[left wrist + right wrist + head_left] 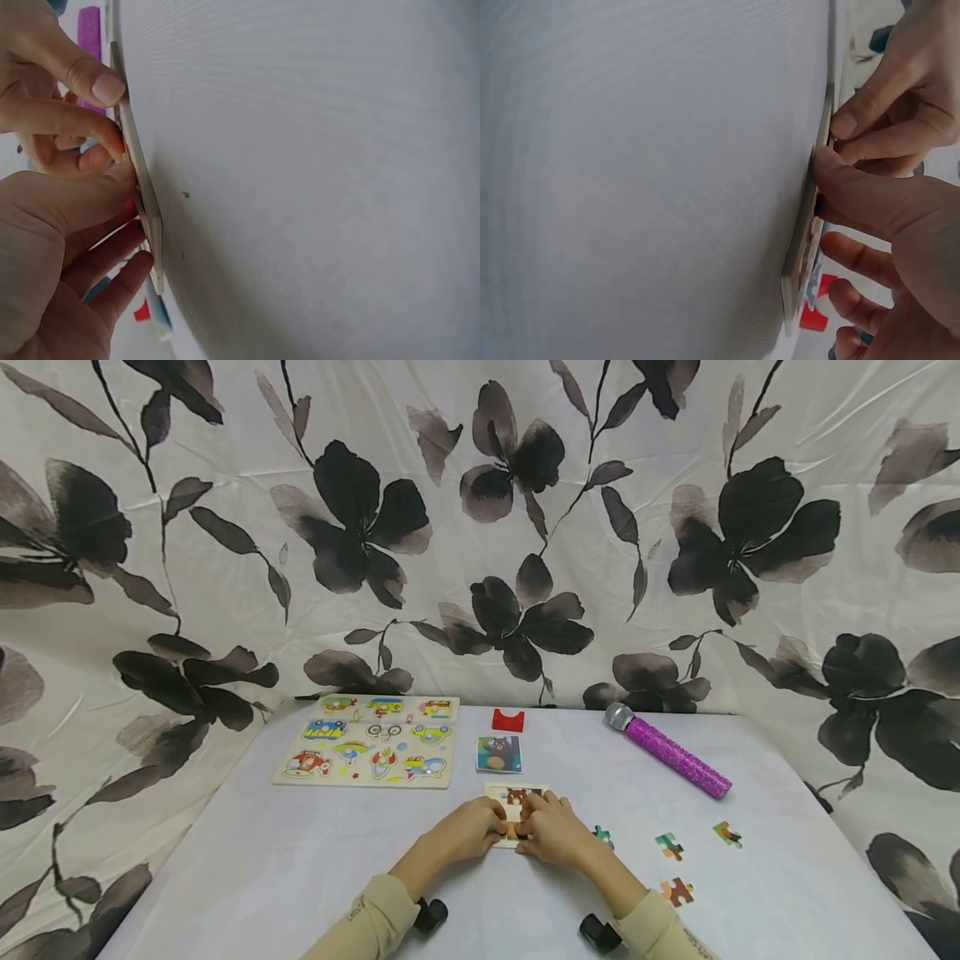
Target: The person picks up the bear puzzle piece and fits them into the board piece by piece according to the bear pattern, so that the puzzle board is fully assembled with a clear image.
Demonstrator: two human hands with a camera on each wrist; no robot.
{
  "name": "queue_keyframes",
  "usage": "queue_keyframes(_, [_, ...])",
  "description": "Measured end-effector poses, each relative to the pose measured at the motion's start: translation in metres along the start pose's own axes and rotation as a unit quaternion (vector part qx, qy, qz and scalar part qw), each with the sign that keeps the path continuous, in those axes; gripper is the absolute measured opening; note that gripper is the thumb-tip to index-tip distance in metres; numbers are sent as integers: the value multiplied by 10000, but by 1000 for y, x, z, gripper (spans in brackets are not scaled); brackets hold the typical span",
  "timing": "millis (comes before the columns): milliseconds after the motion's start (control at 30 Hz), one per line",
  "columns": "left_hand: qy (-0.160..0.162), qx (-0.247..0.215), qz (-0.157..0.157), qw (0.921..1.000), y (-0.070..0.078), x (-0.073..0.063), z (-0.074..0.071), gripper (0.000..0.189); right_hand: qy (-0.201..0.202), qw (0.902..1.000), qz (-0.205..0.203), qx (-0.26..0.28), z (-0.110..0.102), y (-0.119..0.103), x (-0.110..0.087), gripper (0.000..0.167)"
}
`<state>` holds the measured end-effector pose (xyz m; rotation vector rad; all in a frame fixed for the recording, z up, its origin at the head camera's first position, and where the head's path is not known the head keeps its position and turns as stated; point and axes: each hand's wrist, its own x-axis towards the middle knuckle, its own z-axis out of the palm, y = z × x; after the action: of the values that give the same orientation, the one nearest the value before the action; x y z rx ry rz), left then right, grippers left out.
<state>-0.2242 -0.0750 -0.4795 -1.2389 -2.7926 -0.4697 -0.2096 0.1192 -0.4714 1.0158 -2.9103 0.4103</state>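
Assembly of a small jigsaw on a white counter (300, 852), with a floral cloth (480, 535) behind. The small puzzle board (513, 812) lies flat on the counter between the two hands, partly filled with brown and orange pieces. The left hand (468, 827) holds its left side, thumb and fingers curled in narrowly; the right hand (558, 832) holds its right side likewise, thumb at the near edge in the right wrist view. Whether either hand also pinches a single piece cannot be told, the fingertips being partly hidden. Loose jigsaw pieces (670, 847) lie to the right, one just beside the right hand. Just beyond the board lies a bear picture card (499, 754), with a notched red block (508, 721) behind it. A larger vehicle board (405, 742) lies at the far left, a glittery purple microphone (675, 754) at the far right.
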Motion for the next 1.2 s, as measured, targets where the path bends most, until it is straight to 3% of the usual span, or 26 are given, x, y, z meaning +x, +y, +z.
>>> queue_keyframes(233, [43, -140, -25, 9999, -1, 0, -2, 8, 18, 10000, 36, 9, -1, 1, 2, 17])
queue_keyframes(500, [83, -424, -204, 9989, -1, 1, -2, 5, 527, 9967, -12, 621, 3, 6, 14, 16])
queue_keyframes(667, [66, -407, -316, 9986, 0, 2, -1, 5, 637, 9967, -7, 510, 7, 11, 15, 16])
queue_keyframes(867, [146, -274, -277, 9991, 1, 2, -1, 5, 632, 9967, 0, 513, 6, 15, 13, 14])
queue_keyframes(1200, [253, -628, -279, 9973, -3, 1, 0, 5, 356, 9957, 74, 856, 5, 11, 12, 17])
